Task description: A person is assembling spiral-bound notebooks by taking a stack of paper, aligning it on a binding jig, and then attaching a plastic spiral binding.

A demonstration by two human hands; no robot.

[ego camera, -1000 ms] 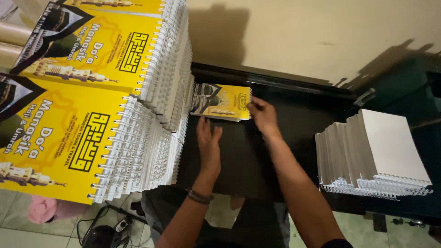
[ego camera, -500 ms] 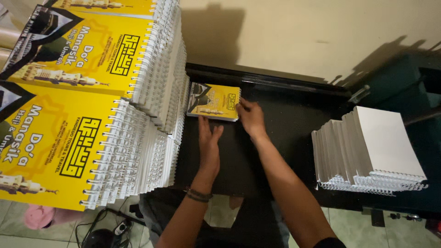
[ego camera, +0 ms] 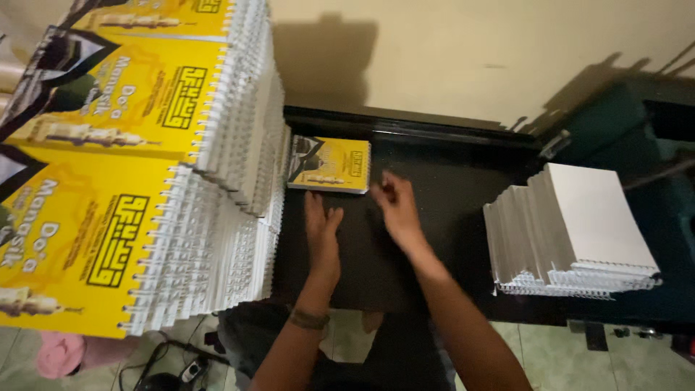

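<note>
A single head-worn camera looks steeply down from above the person's own arms onto a black table set against a pale wall. It sits close: tall stacks of yellow booklets crowd the left edge, a white stack lies right. No second view overlaps it.

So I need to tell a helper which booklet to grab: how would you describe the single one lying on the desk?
On the black desk, right of the tall yellow spiral-bound stacks, one small yellow booklet lies flat by the wall, just beyond both hands. Unlike the piles, it lies alone.
</note>
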